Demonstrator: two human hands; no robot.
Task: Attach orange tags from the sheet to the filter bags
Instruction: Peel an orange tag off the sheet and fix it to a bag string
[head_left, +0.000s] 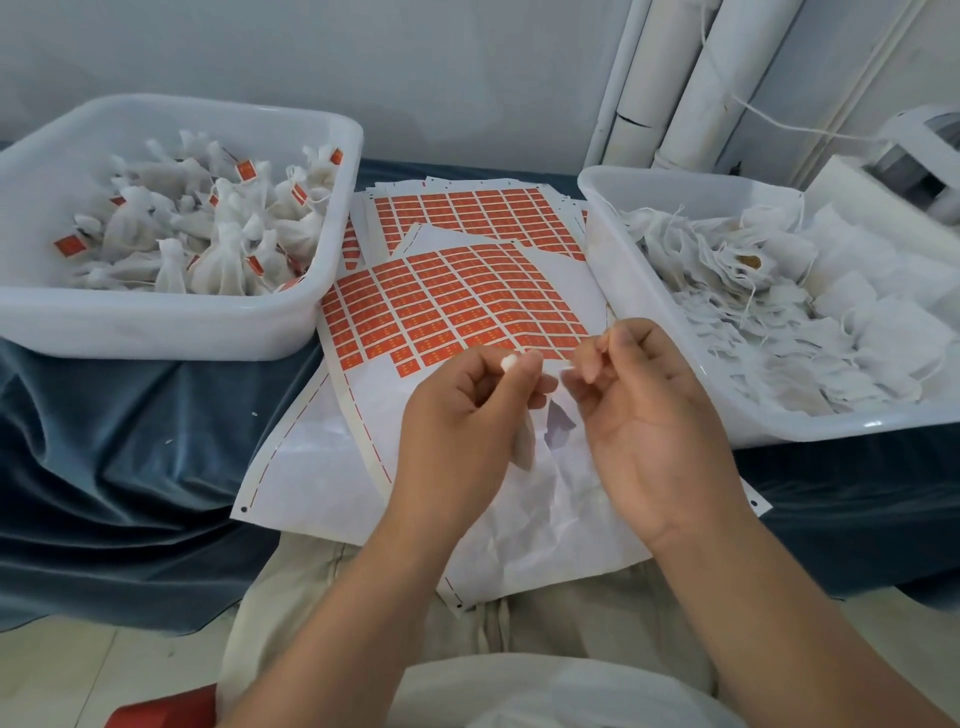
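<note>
Left hand (467, 410) pinches a filter bag (523, 441) by its neck, right hand (639, 415) pinches the string (569, 368) (tiny, hard to see), both above the tag sheet (441, 306) by the table (104, 426) front edge.

The left hand (462, 415) covers most of the filter bag (523, 447); only a tuft above the fingers and a flap below the palm show. Whether the right hand (649, 415) pinches anything is too small to tell. The print on the orange tags (447, 306) beyond both hands is unreadable. Right of the right hand, the bin (621, 254) is cut off by the picture's edge. The machine (919, 156) beyond it is blurred.
</note>
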